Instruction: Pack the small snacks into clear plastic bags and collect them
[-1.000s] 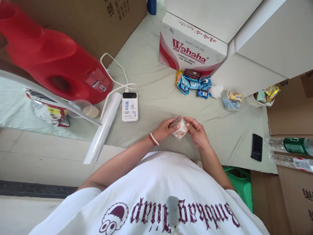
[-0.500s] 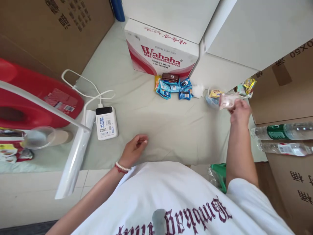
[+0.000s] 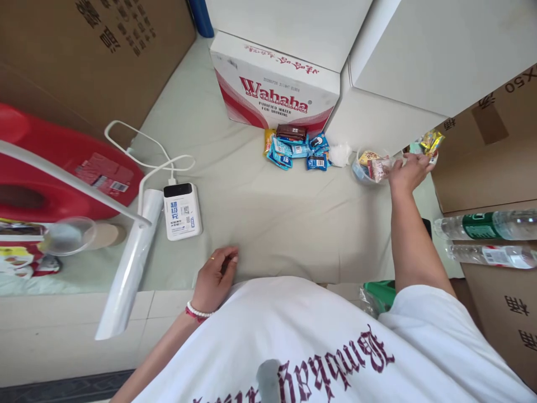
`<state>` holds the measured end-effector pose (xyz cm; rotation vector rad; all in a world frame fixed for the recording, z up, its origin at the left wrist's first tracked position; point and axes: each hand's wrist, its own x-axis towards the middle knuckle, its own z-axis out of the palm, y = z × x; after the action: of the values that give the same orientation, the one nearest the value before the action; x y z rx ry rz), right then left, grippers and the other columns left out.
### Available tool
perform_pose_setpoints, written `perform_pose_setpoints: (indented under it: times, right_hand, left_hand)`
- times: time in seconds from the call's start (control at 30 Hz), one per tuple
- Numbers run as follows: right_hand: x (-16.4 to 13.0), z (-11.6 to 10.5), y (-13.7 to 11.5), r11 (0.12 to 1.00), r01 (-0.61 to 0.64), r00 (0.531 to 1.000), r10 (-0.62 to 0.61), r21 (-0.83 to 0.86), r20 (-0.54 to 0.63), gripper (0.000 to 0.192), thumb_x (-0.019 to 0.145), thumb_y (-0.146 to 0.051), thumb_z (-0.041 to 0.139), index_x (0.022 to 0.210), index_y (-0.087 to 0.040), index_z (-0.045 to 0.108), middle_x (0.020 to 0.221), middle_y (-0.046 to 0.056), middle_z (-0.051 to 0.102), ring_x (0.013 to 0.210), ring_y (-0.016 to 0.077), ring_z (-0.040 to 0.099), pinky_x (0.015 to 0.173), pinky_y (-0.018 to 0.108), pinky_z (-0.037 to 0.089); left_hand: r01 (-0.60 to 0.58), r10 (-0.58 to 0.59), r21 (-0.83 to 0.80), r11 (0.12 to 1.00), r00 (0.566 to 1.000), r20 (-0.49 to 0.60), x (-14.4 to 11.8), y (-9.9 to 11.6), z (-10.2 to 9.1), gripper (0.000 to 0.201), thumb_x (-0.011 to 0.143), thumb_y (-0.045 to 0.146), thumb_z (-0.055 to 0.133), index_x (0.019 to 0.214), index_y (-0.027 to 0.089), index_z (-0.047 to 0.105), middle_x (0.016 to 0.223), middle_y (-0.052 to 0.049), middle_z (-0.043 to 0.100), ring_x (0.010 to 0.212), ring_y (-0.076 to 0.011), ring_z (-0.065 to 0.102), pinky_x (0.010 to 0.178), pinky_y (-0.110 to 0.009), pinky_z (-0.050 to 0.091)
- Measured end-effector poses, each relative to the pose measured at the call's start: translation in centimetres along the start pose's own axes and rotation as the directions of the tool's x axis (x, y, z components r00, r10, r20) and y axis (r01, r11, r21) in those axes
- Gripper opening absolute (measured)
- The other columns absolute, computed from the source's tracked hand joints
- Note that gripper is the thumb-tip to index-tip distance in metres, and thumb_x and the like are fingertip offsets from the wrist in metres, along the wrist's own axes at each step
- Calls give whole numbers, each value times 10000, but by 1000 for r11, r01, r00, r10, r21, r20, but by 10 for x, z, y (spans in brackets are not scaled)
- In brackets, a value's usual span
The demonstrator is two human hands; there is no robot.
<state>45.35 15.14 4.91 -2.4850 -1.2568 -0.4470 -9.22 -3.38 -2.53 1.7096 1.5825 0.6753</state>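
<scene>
My right hand (image 3: 408, 171) reaches to the far right of the pale green cloth (image 3: 268, 224), between two clear cups. Its fingers are spread, and the thumb lies against a pinkish snack packet (image 3: 378, 167) that sits in the nearer clear cup (image 3: 361, 170). The fingertips are close to a second cup (image 3: 428, 146) with yellow wrappers. My left hand (image 3: 215, 275), with a bead bracelet at the wrist, rests on the cloth near my body. Its fingers are curled in and hold nothing.
A pile of blue snack packets (image 3: 297, 148) lies in front of a Wahaha carton (image 3: 272, 95). To the left are a white power bank (image 3: 182, 211) with cable, a plastic roll (image 3: 130, 268) and a red jug (image 3: 62, 168). Water bottles (image 3: 486, 226) and cardboard boxes stand on the right.
A second ago both hands held the packet in front of me. My right hand carried it right to the cup, where it now sits. My left hand dropped to the cloth.
</scene>
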Motion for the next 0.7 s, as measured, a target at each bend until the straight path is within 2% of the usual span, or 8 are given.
perform_pose_setpoints:
  times: [0.07, 0.13, 0.2, 0.27, 0.37, 0.53, 0.63, 0.7]
  right_hand:
    - [-12, -6, -9, 982, 186, 982, -186, 5, -16, 430, 1025, -387, 474, 1307, -133, 675, 1308, 230, 551, 1261, 348, 400, 998, 524, 355]
    - [-30, -7, -19, 931, 365, 926, -365, 19, 95, 401, 991, -406, 546, 1273, -161, 692, 1231, 200, 622, 1225, 349, 416, 998, 526, 349]
    - [-50, -4, -22, 899, 438, 876, -431, 20, 214, 322, 992, -341, 529, 1176, -166, 726, 1174, 188, 665, 1192, 336, 428, 993, 524, 331]
    - [-64, 1, -11, 911, 412, 881, -397, -6, 257, 308, 1000, -243, 458, 1068, -160, 747, 1147, 191, 683, 1175, 318, 432, 982, 517, 310]
    - [-72, 4, 27, 948, 313, 928, -293, -54, 229, 316, 990, -224, 452, 993, -164, 763, 1098, 187, 694, 1184, 321, 431, 964, 505, 304]
    - [-49, 1, 94, 970, 219, 956, -191, -108, 222, 309, 904, -187, 520, 1082, -136, 767, 1043, 159, 699, 1145, 311, 483, 965, 451, 375]
    - [-29, -8, 103, 965, 251, 941, -227, -70, 250, 465, 818, -105, 512, 1230, -103, 729, 1098, 169, 702, 1095, 286, 528, 959, 417, 413]
    - [-19, -13, 91, 964, 262, 944, -245, -50, 223, 462, 797, -107, 523, 1201, -103, 746, 1093, 183, 709, 1085, 297, 548, 957, 422, 423]
  left_hand:
    - [-20, 20, 18, 1000, 1000, -9, 2, 0, 1, 291, 981, 425, 489, 1071, 223, 678, 1044, -78, 738, 944, -233, 706, 851, -348, 569]
    - [-52, 53, 39, 998, 998, -19, 5, 0, 3, 289, 991, 409, 480, 1058, 214, 683, 1030, -82, 737, 938, -231, 703, 851, -349, 565]
    - [-104, 106, 65, 992, 994, -32, 8, -1, 5, 285, 996, 383, 477, 1057, 204, 690, 1036, -91, 738, 963, -233, 702, 874, -356, 561]
    - [-152, 158, 91, 984, 986, -57, 9, -3, 4, 274, 999, 353, 480, 1059, 197, 698, 1060, -99, 738, 1005, -235, 698, 903, -361, 557]
    - [-157, 174, 128, 979, 975, -137, 4, -11, -2, 250, 996, 310, 494, 1035, 194, 712, 1064, -98, 736, 1007, -224, 698, 903, -348, 559]
    - [-104, 149, 171, 980, 949, -276, -9, -27, -9, 222, 977, 233, 520, 994, 185, 736, 1011, -74, 734, 923, -191, 700, 860, -311, 561]
    - [-133, 173, 152, 979, 941, -291, -10, -32, -7, 256, 973, 184, 489, 968, 184, 745, 1024, -69, 734, 911, -175, 701, 854, -299, 563]
    - [-151, 186, 140, 979, 939, -289, -8, -33, -3, 263, 968, 172, 489, 943, 186, 750, 1029, -68, 737, 924, -175, 706, 864, -299, 566]
